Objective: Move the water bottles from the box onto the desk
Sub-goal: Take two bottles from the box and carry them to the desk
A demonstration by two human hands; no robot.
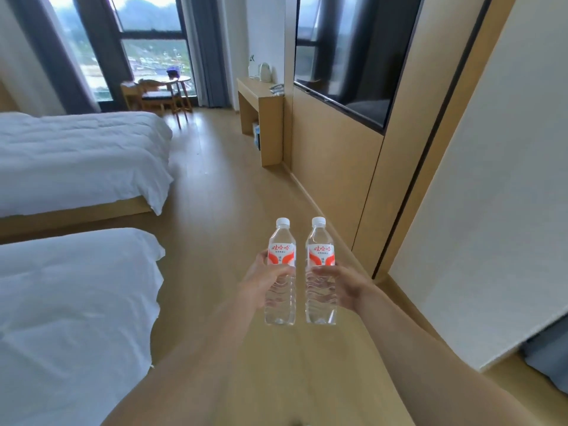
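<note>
The left hand [264, 279] and right hand [339, 282] are each gripping 1 upright water bottle [281, 272] (2 carried side by side) well short of the desk [259, 96], so holding both level while approaching it seems wise.

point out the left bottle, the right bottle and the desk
left bottle [281, 252]: head view, on its red label
right bottle [320, 252]: head view, on its red label
desk [270, 127]: head view, on its side panel

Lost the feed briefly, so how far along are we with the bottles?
Done: no bottles show on the desk yet. In hand: left hand and right hand each hold one upright bottle. Left: carry both to the desk ahead. The box is out of view.
</note>
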